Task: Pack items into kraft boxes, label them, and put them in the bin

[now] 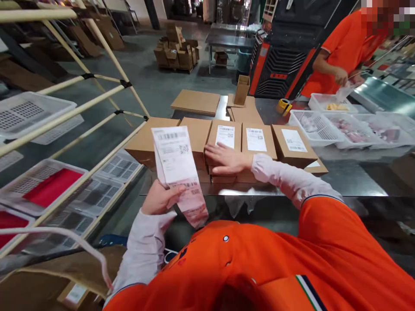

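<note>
The left grip [162, 198] is pinching a strip of printed labels [175, 157] between thumb and fingers; the strip is extending above the grip and hanging below it. The right grip [227, 159] is resting palm down, fingers extended, at the near edge of a labelled carton [213, 129], which is standing in a row on the metal surface [353, 172].
</note>
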The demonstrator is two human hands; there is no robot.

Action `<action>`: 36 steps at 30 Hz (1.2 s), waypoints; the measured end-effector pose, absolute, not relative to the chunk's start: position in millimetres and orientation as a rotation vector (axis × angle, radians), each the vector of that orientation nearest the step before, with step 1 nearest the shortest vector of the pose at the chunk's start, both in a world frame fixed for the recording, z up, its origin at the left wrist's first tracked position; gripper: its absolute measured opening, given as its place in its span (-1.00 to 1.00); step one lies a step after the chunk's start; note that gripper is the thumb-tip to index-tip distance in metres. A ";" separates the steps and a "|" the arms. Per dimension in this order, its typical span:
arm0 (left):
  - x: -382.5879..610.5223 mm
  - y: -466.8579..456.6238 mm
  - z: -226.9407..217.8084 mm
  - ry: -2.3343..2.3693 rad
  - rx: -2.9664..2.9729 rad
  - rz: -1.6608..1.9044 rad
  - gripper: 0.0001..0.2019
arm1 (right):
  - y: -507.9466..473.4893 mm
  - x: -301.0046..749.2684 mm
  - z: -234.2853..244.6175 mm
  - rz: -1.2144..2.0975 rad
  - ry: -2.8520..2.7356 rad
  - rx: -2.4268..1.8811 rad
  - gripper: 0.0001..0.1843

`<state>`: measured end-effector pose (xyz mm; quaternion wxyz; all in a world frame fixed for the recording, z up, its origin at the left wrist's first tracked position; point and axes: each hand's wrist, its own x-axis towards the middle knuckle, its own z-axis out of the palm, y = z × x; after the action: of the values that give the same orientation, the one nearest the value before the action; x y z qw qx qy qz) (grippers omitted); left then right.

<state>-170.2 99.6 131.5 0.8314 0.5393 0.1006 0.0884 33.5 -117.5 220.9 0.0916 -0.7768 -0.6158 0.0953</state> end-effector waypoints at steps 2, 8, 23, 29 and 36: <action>-160.8 104.1 138.1 0.179 1.312 0.261 -0.52 | -121.5 -1.5 214.3 0.410 -1.740 -2.046 -0.14; -127.6 91.9 145.2 0.018 1.341 0.141 -0.47 | -97.6 -49.6 170.7 0.249 -0.919 -1.785 -0.36; -97.0 66.1 144.7 0.352 1.320 0.724 -0.53 | -60.0 -39.0 239.1 -0.212 -1.006 -2.299 -0.87; -83.2 110.3 142.5 0.052 1.116 -0.103 -0.38 | -23.3 51.1 264.1 -0.157 -0.864 -2.251 -0.79; -85.9 126.4 104.6 0.079 0.954 -0.251 -0.34 | 13.1 133.4 250.7 -0.142 -0.394 -2.747 -0.54</action>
<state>-85.9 126.4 104.6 0.8801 0.4577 0.0381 -0.1203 133.4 13.1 250.7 0.1804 -0.9723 -0.1395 -0.0504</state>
